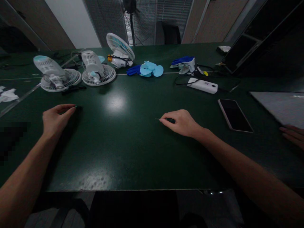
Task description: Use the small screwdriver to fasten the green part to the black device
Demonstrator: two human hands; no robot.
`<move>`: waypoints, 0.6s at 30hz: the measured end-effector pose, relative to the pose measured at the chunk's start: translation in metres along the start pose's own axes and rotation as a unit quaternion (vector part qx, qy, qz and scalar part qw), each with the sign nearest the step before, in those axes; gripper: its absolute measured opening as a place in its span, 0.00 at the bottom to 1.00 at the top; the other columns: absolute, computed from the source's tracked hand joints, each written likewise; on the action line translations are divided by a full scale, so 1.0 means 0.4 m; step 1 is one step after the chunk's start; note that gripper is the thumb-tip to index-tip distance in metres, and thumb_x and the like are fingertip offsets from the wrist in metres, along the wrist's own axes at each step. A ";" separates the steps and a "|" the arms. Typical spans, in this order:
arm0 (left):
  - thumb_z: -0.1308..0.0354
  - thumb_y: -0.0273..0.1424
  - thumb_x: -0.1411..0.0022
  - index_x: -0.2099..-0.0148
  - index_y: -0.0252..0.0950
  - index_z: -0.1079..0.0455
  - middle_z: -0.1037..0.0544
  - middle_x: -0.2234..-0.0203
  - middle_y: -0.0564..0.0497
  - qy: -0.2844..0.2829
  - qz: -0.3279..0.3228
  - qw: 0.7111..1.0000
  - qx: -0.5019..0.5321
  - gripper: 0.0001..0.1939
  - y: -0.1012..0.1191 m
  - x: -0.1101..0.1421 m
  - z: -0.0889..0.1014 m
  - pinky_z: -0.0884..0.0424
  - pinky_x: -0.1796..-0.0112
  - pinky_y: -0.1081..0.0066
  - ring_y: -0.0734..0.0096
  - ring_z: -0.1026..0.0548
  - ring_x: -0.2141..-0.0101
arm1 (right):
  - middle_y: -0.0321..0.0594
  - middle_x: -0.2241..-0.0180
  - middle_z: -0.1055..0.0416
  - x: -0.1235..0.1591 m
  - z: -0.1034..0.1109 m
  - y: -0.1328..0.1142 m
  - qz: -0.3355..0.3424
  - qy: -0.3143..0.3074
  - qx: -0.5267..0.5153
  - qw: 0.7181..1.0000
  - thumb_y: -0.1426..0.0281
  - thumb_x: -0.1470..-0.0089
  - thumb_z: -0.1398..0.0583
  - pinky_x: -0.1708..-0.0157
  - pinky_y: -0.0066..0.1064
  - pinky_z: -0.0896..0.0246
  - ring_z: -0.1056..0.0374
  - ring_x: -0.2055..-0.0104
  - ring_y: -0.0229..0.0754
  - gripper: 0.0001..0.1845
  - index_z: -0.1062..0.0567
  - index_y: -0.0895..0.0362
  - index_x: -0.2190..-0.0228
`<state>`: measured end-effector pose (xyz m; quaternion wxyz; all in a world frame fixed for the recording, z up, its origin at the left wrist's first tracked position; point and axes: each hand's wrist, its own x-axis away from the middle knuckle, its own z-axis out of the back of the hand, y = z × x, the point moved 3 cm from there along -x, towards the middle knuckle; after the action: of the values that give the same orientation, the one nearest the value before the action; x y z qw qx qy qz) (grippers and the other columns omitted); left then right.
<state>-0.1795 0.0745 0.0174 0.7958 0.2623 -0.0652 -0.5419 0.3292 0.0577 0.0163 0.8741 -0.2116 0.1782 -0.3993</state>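
Note:
My right hand (181,122) rests over the middle of the table, its fingers closed round a small screwdriver (170,120). The dark handle shows between the fingers and a thin metal shaft points left. On the left side my left hand (57,117) pinches a small dark object (78,107) with a bit of green on it, low over the tabletop; its kind is too small to make out. Beyond the left hand lie two partly dismantled white fans (60,79) (98,76), face down. A black slim item (73,89) lies just in front of them.
Farther back are a third white fan (120,49), light-blue fan blades (151,69) and blue-and-white gloves (184,64). Right of centre lie a white power bank-like box (203,85) with cables and a phone (235,115). Another person's hand (294,135) touches a grey flat panel (282,106).

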 end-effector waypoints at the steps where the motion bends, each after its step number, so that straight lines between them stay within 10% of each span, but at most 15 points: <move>1: 0.37 0.45 0.39 0.41 0.38 0.25 0.19 0.59 0.52 0.003 0.010 1.000 0.010 0.28 -0.001 0.000 0.000 0.35 0.71 0.77 0.72 0.28 0.68 | 0.39 0.61 0.20 0.000 0.000 -0.001 -0.002 0.001 0.005 1.000 0.60 0.31 0.44 0.64 0.34 0.36 0.26 0.64 0.41 0.17 0.19 0.54 0.53; 18: 0.32 0.40 0.45 0.44 0.40 0.22 0.18 0.59 0.53 0.005 0.061 0.994 0.095 0.25 0.015 0.008 0.002 0.35 0.69 0.77 0.72 0.27 0.66 | 0.40 0.61 0.20 -0.001 0.002 -0.002 -0.006 -0.004 -0.011 1.000 0.60 0.31 0.44 0.65 0.32 0.36 0.26 0.64 0.40 0.17 0.20 0.54 0.52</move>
<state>-0.1734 0.0730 0.0203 0.7991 0.3345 -0.1284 -0.4828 0.3290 0.0577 0.0173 0.8700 -0.2242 0.1777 -0.4016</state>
